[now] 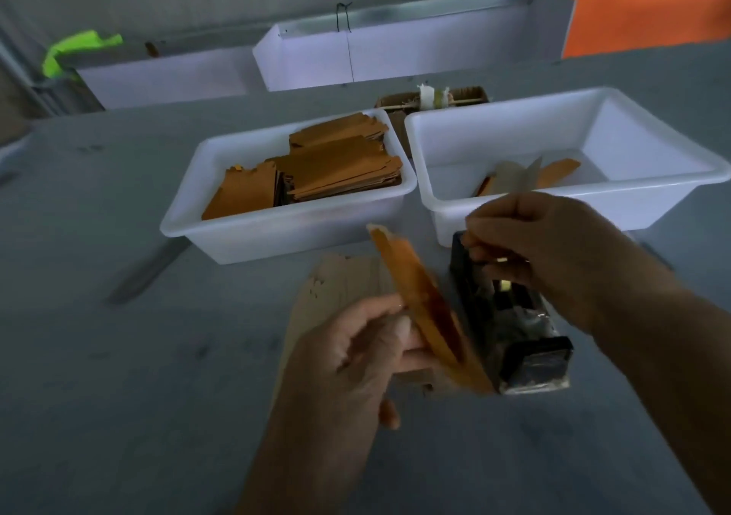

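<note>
A: Where is the piece?

B: The person's left hand grips the folded card between thumb and fingers, tilted up on its long edge above the middle of the bench, over a flat cardboard sheet.

A: And the other hand?

B: The right hand has its fingers curled and pinched together over the tape dispenser, just beside the card. Whether it has a tape end cannot be told (no strip shows).

A: What makes the step go well?

B: Probably holding the fold closed and square, drawing tape straight and taut, then laying it flat across the seam. The right tub, toward the far edge, seems to take done pieces. The left tub holds the card blanks.
</note>
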Action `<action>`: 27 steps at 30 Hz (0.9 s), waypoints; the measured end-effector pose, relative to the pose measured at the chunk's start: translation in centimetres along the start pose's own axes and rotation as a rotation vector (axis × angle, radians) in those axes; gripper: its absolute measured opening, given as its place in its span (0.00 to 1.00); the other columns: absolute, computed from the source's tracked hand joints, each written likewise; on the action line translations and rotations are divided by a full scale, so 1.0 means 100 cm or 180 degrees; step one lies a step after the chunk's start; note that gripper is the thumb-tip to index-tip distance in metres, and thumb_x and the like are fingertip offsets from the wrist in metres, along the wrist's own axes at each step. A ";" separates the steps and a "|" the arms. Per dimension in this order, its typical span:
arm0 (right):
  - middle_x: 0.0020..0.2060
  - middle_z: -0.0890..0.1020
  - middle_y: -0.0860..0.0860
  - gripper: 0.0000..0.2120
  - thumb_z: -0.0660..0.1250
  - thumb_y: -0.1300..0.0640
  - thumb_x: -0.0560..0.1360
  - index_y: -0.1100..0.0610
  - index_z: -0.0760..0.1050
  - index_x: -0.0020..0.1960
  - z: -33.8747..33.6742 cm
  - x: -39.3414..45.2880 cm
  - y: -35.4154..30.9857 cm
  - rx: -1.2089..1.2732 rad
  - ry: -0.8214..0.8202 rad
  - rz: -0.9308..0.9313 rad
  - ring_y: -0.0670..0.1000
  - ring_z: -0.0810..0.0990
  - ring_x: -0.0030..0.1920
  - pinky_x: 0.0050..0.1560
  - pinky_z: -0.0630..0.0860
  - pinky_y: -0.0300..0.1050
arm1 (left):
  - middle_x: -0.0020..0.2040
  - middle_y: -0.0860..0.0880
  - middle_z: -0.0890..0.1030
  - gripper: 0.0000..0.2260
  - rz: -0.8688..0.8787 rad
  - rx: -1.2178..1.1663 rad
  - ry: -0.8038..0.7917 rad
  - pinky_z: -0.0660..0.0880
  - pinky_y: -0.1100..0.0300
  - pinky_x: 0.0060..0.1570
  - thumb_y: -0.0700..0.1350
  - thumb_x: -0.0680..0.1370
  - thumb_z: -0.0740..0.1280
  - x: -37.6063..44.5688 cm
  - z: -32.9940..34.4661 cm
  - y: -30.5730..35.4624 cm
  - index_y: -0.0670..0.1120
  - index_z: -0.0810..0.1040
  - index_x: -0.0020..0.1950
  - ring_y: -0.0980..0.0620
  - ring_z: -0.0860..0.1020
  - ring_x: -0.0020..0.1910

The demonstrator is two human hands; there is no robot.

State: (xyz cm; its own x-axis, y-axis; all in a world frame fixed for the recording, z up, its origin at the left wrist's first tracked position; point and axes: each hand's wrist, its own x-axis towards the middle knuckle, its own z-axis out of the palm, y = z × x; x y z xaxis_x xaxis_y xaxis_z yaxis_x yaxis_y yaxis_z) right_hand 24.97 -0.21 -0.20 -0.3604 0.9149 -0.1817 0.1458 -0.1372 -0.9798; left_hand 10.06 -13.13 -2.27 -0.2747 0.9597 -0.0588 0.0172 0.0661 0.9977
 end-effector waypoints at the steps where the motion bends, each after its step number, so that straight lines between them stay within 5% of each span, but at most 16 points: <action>1: 0.41 0.85 0.53 0.07 0.66 0.54 0.75 0.56 0.77 0.50 0.004 0.003 -0.004 0.0009 -0.0176 0.0076 0.47 0.84 0.40 0.38 0.79 0.40 | 0.41 0.51 0.86 0.08 -0.0176 -0.0279 0.0045 0.70 0.67 0.22 0.40 0.80 0.63 0.004 -0.001 0.000 0.47 0.80 0.55 0.53 0.85 0.40; 5: 0.47 0.81 0.49 0.14 0.63 0.44 0.74 0.50 0.74 0.55 0.030 -0.002 0.003 -0.0594 -0.0830 0.0447 0.49 0.83 0.46 0.45 0.80 0.41 | 0.31 0.46 0.81 0.08 -0.0560 -0.0870 0.0082 0.76 0.62 0.28 0.40 0.77 0.64 0.016 0.005 -0.004 0.39 0.83 0.45 0.54 0.79 0.28; 9: 0.47 0.82 0.47 0.21 0.68 0.50 0.70 0.47 0.70 0.62 0.031 -0.007 0.014 -0.0157 -0.0478 0.0344 0.51 0.82 0.49 0.57 0.78 0.53 | 0.35 0.44 0.83 0.09 -0.0496 -0.0980 0.0085 0.77 0.62 0.31 0.44 0.72 0.65 0.020 0.003 -0.009 0.42 0.84 0.43 0.52 0.81 0.31; 13: 0.40 0.84 0.42 0.17 0.69 0.47 0.66 0.42 0.72 0.54 0.032 -0.015 0.017 -0.0254 -0.0158 -0.0114 0.46 0.84 0.45 0.54 0.78 0.51 | 0.38 0.44 0.85 0.13 -0.0575 -0.0796 -0.0009 0.78 0.61 0.32 0.47 0.69 0.67 0.019 -0.003 -0.007 0.44 0.84 0.50 0.49 0.84 0.35; 17: 0.40 0.84 0.41 0.22 0.66 0.42 0.59 0.43 0.74 0.53 0.029 -0.017 0.010 -0.0350 -0.0201 -0.0240 0.43 0.83 0.43 0.48 0.79 0.44 | 0.36 0.50 0.85 0.17 -0.0314 0.0185 0.0178 0.79 0.61 0.31 0.52 0.70 0.68 0.016 -0.008 -0.010 0.53 0.77 0.58 0.53 0.84 0.35; 20: 0.40 0.84 0.45 0.11 0.69 0.51 0.69 0.47 0.75 0.51 0.014 0.000 0.002 -0.0159 0.0163 -0.0397 0.43 0.84 0.40 0.41 0.79 0.40 | 0.40 0.55 0.85 0.06 0.0178 0.1621 0.0955 0.79 0.62 0.40 0.48 0.76 0.67 0.016 -0.025 -0.026 0.51 0.81 0.52 0.58 0.83 0.40; 22: 0.39 0.84 0.49 0.06 0.68 0.59 0.74 0.51 0.75 0.50 -0.005 0.027 -0.005 0.0093 0.0691 -0.0561 0.44 0.85 0.38 0.38 0.80 0.40 | 0.49 0.54 0.83 0.11 0.0144 0.2856 0.1197 0.73 0.62 0.49 0.53 0.76 0.65 0.013 -0.037 -0.034 0.50 0.80 0.55 0.55 0.80 0.50; 27: 0.46 0.79 0.53 0.14 0.64 0.61 0.76 0.64 0.73 0.60 -0.047 0.083 -0.027 0.0601 0.1567 -0.0349 0.53 0.82 0.50 0.52 0.81 0.48 | 0.64 0.49 0.76 0.19 -0.0387 0.3304 0.0879 0.64 0.62 0.57 0.56 0.77 0.63 0.009 -0.051 -0.052 0.50 0.72 0.66 0.49 0.72 0.64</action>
State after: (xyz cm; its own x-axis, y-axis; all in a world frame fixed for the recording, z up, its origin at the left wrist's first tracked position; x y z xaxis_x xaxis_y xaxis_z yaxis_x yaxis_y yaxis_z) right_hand 25.89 9.56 1.30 0.1170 0.9913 -0.0610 -0.0530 -0.0551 -0.9971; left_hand 4.82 -14.02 -7.33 -0.5346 0.8450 -0.0159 0.7457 0.4804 0.4616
